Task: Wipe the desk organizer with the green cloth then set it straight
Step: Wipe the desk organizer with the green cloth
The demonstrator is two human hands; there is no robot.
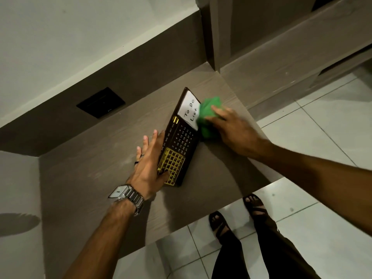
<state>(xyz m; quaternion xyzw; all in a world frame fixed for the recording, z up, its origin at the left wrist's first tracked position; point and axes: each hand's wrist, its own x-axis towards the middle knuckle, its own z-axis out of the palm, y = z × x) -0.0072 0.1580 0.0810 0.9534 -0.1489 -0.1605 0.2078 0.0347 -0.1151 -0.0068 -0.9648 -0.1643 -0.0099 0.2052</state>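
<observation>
Grey-brown desk (96, 178) set against a wall. Head view: wiping is under way, judged partly done; straightening remains. The right hand (233, 129) presses the bunched cloth (207, 117) against the organizer (181, 141) at its "To Do List" panel. The left hand (149, 166), fingers spread flat, braces its near end. The organizer stands askew mid-desk: dark, with calendar numerals and a yellow grid.
</observation>
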